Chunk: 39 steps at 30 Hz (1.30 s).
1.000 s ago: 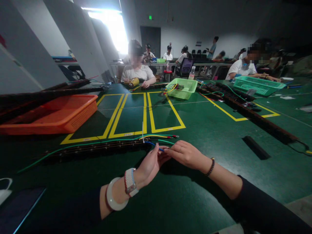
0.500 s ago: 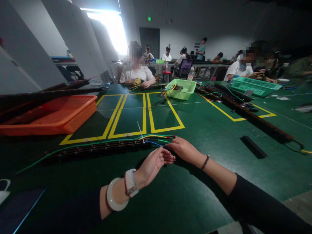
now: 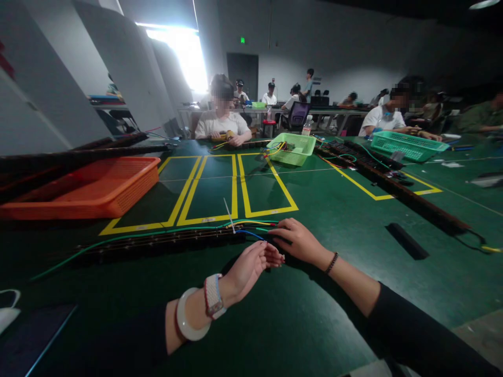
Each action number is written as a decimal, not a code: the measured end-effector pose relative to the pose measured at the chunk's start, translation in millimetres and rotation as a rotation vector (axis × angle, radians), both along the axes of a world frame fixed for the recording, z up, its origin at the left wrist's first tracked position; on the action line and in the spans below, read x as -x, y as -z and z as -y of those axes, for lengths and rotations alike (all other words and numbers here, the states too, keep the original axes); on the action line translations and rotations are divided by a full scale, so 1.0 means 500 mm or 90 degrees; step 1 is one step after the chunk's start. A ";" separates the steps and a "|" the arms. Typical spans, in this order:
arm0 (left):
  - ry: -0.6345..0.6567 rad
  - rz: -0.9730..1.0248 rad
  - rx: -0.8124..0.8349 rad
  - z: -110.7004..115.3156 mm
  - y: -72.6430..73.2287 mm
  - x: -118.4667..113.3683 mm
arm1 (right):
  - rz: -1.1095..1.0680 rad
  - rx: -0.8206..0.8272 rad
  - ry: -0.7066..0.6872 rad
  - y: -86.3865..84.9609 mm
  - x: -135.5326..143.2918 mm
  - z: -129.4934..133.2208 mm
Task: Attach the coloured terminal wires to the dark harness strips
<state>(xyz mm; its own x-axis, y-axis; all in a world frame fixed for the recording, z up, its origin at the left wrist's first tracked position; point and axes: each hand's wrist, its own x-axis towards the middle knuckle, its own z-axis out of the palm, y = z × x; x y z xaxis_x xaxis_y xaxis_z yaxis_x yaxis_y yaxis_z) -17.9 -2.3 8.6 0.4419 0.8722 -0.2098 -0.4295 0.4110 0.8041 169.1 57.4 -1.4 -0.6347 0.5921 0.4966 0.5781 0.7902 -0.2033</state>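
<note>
A long dark strip [image 3: 168,240] lies across the table before me, with a green cable [image 3: 118,236] running along it. A white zip tie [image 3: 229,215] sticks up near its right end. From that end come a blue wire [image 3: 249,233], a yellow wire [image 3: 251,223] with a red sleeve, and a short green wire [image 3: 261,229]. My left hand [image 3: 251,266] is palm inward, thumb and fingertips closed at the blue wire's end. My right hand [image 3: 301,240] comes over the wire ends, its bent fingertips at the short green wire; its thumb and grip are hidden.
An orange basket [image 3: 135,188] stands at left, with dark strips behind it. Yellow tape frames [image 3: 234,183] mark the table. Farther off are two green baskets, a light one [image 3: 294,149] and a darker one [image 3: 408,146]. A black bar [image 3: 406,242] lies at right. Co-workers sit opposite.
The view has tilted slightly, so the scene sits a little lower. My right fingers have shifted over the wire tips and now cover the end terminals. My left hand has barely moved.
</note>
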 end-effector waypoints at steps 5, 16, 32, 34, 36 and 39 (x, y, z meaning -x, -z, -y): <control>0.002 -0.003 -0.003 0.003 -0.004 0.001 | -0.072 0.062 0.028 0.011 -0.005 -0.010; 0.024 0.011 -0.035 0.001 0.006 0.000 | -0.049 0.114 0.021 -0.024 0.033 -0.054; 0.023 0.036 -0.024 0.004 0.013 -0.010 | 0.193 0.146 -0.044 -0.061 0.204 -0.104; 0.022 0.036 -0.020 0.003 0.013 -0.010 | 0.189 0.124 -0.019 -0.060 0.202 -0.097; 0.026 0.037 -0.022 0.003 0.014 -0.010 | 0.180 0.094 0.001 -0.067 0.197 -0.092; 0.030 0.050 -0.019 0.003 0.013 -0.008 | 0.174 0.037 0.028 -0.097 0.183 -0.090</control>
